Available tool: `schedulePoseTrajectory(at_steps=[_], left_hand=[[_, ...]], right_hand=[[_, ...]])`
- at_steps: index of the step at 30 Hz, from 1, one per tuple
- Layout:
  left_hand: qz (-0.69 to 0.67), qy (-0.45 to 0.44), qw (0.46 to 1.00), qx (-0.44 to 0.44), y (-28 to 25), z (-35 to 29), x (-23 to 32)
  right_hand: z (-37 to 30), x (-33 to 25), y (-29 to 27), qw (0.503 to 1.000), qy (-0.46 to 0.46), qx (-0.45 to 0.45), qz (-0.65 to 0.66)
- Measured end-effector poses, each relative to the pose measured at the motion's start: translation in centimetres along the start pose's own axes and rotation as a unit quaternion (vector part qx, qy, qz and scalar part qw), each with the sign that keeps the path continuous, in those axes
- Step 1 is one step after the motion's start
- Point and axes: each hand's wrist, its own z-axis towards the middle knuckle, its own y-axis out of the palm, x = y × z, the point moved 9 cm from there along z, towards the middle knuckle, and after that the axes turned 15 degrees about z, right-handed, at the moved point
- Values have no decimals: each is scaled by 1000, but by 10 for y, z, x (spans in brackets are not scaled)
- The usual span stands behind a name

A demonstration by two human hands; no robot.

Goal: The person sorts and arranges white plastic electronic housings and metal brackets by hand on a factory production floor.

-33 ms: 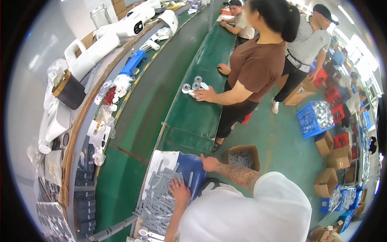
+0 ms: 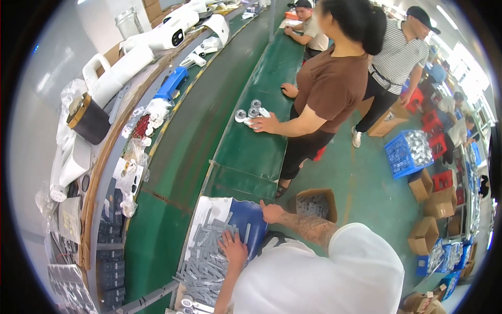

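My left hand lies palm down with fingers spread on a heap of slim grey plastic strips, holding none of them visibly. The heap covers much of a work surface, partly over a white sheet. One strip lies apart on a dark blue sheet, just right of my left fingertips. At that sheet's right edge rests my right hand, its index finger stretched out and no object visible in it. The undersides of its other fingers are hidden. White parts with round ends sit below the heap.
Across the green bench a person in brown touches small round clear-and-white parts. A carton of grey parts stands on the floor at right. A shelf with white appliances runs along the left. Blue crates stand farther right.
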Motion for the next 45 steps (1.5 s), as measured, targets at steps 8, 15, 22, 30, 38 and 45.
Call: schedulePoseTrajectory(at_steps=[8,15,22,30,38,45], left_hand=[[-19,99,994,42,-36,21,35],[57,86,994,28,8,29,16],[89,18,995,45,3,31,6],[-73,-28,982,171,-25,21,-9],[-280,-194,925,171,-33,-5,-69],[-277,-235,918,159,-15,-32,-94]], right_hand=[[0,0,-1,1000,5,8,3],[-3,0,1,1000,22,-5,12],[3,9,5,1000,8,13,16],[3,6,7,1000,7,-3,8],[3,6,7,1000,10,-9,12],[6,14,12,999,30,-23,38]])
